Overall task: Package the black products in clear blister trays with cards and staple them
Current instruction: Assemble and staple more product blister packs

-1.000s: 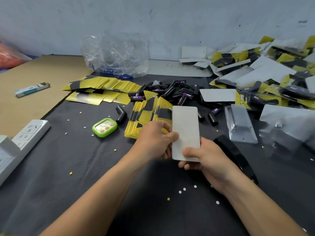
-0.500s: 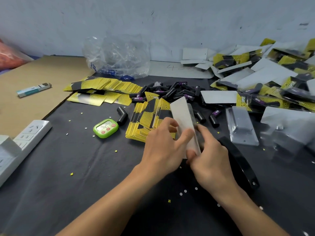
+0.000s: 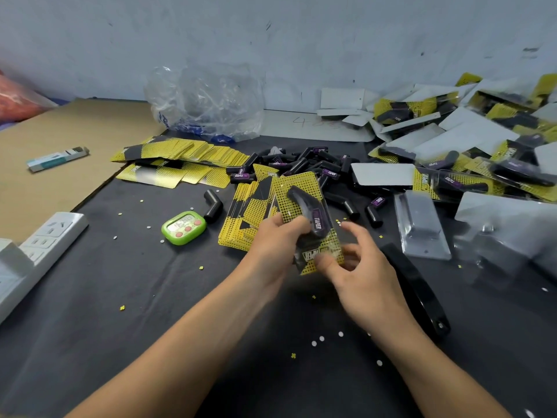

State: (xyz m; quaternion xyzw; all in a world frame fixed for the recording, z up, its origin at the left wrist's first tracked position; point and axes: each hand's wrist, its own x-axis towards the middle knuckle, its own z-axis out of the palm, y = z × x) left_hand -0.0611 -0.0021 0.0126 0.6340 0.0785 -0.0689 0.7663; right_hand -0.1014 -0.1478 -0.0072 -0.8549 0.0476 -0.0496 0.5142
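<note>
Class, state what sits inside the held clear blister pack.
A black product on a yellow dotted card. Left hand and right hand cover parts of the blister pack.

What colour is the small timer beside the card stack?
The timer is bright green; the head view shows it best.

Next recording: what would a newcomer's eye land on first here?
The yellow-and-black carded pack with a black product under clear plastic, mid-table, gripped by the left hand while the blurred right hand meets its lower end. Next, the heap of finished packs at the far right, and the green timer left of the hands.
</note>
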